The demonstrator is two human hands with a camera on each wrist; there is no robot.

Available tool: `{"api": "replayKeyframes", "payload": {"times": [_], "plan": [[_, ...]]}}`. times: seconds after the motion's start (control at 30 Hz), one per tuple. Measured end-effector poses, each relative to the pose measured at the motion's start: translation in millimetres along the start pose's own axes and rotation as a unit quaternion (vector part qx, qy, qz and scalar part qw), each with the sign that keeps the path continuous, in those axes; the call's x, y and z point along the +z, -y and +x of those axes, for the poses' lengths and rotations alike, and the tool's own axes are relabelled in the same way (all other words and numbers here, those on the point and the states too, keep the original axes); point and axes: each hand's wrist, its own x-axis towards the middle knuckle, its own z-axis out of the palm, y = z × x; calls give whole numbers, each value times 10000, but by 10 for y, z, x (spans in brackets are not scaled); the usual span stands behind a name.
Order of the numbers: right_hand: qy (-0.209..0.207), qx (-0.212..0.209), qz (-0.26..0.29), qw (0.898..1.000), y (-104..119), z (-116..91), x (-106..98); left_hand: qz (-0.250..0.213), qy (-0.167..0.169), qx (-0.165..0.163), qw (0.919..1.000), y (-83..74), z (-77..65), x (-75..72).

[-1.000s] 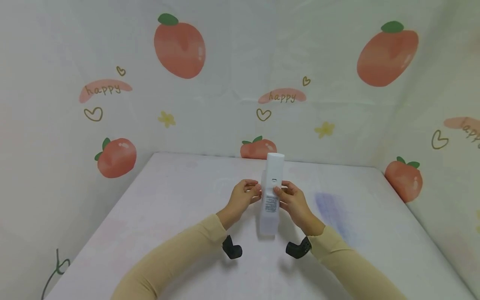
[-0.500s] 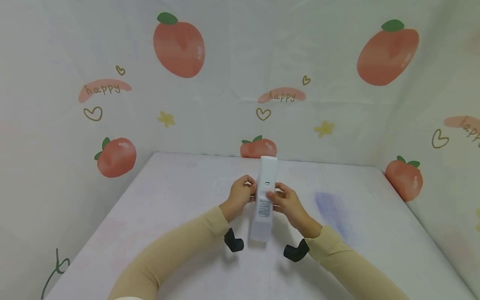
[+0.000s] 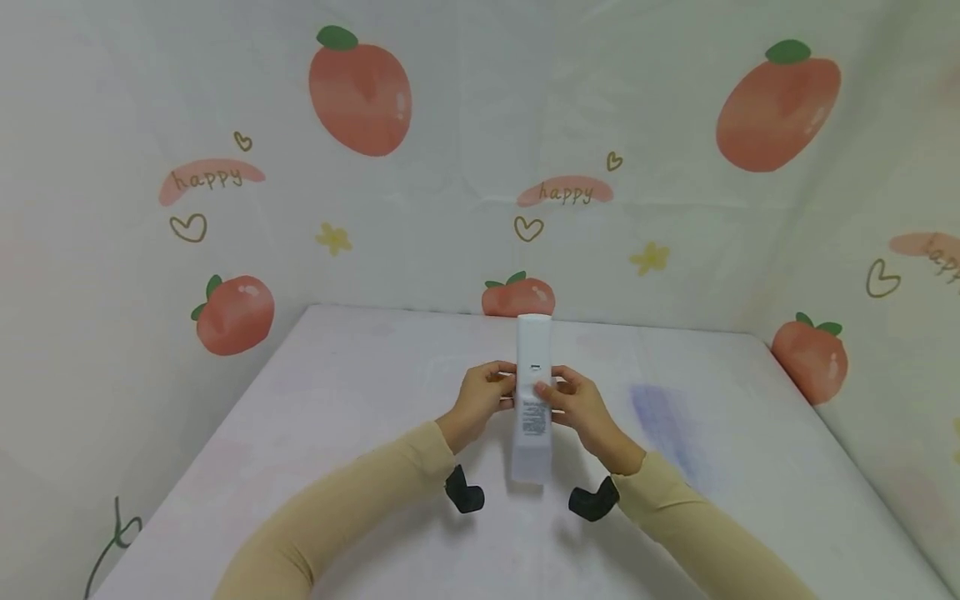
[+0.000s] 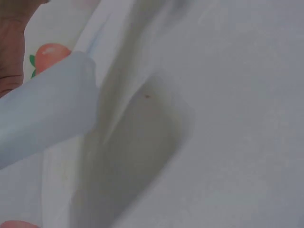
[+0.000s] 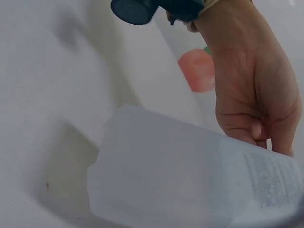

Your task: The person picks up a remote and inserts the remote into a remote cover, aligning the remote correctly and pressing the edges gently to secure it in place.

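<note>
Between my two hands stands a long white plastic device (image 3: 535, 358), its top leaning away over the table. A small port and a block of fine print mark the side facing me; its lower end looks translucent. My right hand (image 3: 588, 412) grips it from the right, thumb on that printed side and fingers behind. On the left edge, the curled fingers and thumb of my left hand (image 3: 476, 400) hold it, fingertips partly hidden. Both wrist views show the device's lower end (image 4: 52, 104) raised above its shadow. In the right wrist view, my right hand (image 5: 256, 80) reaches round it.
The table (image 3: 360, 500) has a white cloth with a bluish streak (image 3: 663, 425) on the right. A white curtain (image 3: 465, 108) printed with red fruit hangs behind and at the sides. Black camera mounts (image 3: 465, 492) stick out under both wrists.
The device has shifted slightly left and toward me, and its brief slant has straightened. Both hands moved with it, the left fingers shifting a little along the edge.
</note>
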Motion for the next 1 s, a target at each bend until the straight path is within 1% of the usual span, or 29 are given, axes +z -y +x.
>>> {"api": "replayKeyframes", "payload": {"times": [0.13, 0.2, 0.27, 0.3, 0.4, 0.47, 0.53, 0.6, 0.77, 0.9, 1.0], "plan": [[-33, 46, 58, 10000, -12, 8, -21, 155, 443, 66, 9989, 27, -4, -13], [31, 95, 259, 9996, -19, 4, -26, 185, 587, 174, 9980, 45, 5, -20], [104, 174, 797, 9966, -31, 3, -24, 199, 580, 341, 9975, 48, 13, -28], [121, 231, 1115, 9934, -37, 3, -20, 196, 505, 415, 9977, 43, 15, -33], [108, 496, 2051, 9774, -50, -2, 8, 163, 244, 566, 9980, -1, 1, -39], [38, 659, 2335, 9701, -57, -8, 35, 226, 140, 631, 9977, -29, -11, -44], [-107, 788, 2365, 9684, -62, -20, 76, 340, 133, 587, 9976, -41, -23, -43], [-318, 818, 2343, 9682, -84, -30, 125, 539, 218, 566, 9967, -31, -37, -40], [-907, 734, 1980, 9732, -119, -4, 189, 1051, 469, 546, 9919, 49, -70, -10], [-1099, 611, 1645, 9783, -73, 56, 162, 1254, 618, 562, 9886, 64, -93, 26], [-975, 608, 1713, 9785, -48, 84, 153, 1285, 597, 509, 9886, 54, -99, 28]]}}
